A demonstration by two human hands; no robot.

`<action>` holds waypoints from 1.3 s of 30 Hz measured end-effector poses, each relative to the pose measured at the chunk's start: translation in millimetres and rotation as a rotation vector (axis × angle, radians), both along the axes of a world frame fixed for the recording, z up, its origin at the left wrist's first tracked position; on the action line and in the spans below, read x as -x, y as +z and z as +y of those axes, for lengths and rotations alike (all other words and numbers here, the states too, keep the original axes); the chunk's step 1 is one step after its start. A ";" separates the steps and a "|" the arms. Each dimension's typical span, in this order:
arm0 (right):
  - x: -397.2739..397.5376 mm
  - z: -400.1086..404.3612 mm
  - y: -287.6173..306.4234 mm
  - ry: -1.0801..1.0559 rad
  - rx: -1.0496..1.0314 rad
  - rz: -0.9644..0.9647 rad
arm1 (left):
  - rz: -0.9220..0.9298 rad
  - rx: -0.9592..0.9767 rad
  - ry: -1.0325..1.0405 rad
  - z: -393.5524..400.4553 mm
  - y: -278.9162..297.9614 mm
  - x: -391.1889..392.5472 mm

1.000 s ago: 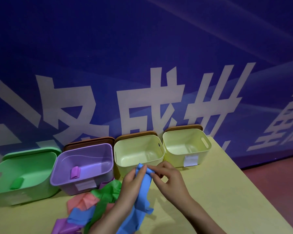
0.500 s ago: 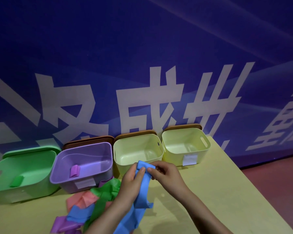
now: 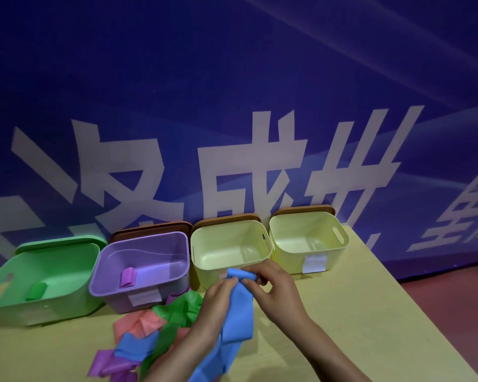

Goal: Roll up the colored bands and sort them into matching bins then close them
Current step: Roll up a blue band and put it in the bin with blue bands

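Four open bins (image 3: 309, 238) line the worktop (image 3: 356, 312); your blue band (image 3: 236, 304) hangs just before them; both grips clamp its top: right hand (image 3: 276, 288) pinching the roll, left hand (image 3: 218, 296) the strip; keep turns tight, edges aligned.

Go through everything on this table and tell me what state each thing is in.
Green bin: open, one green roll inside.
Purple bin: open, one purple roll inside.
Two yellow bins: open.
Blue band: top end partly rolled, held by left hand and right hand.
Loose bands: unrolled pile.
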State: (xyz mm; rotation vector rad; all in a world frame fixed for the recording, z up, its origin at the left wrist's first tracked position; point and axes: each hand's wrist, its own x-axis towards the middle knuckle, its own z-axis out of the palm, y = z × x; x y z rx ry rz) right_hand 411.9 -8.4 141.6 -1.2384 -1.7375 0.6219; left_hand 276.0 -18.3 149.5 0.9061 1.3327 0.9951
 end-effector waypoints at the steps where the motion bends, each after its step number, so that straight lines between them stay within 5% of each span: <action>1: -0.2 1.0 0.6 0.015 -0.004 -0.012 | -0.049 0.011 -0.012 -0.6 2.1 0.1; 12: -6.4 5.4 11.8 0.182 0.115 -0.002 | -0.093 -0.008 0.074 -1.1 9.9 2.6; 20: 0.2 -4.0 15.8 0.114 0.337 0.346 | -0.020 -0.084 0.019 2.2 6.5 3.5; 31: 1.0 1.8 10.7 0.087 0.296 0.170 | 0.195 -0.227 -0.112 1.2 -3.9 8.0; 39: 5.3 3.6 12.2 0.061 0.285 0.322 | -0.120 -0.073 -0.024 2.8 5.9 9.0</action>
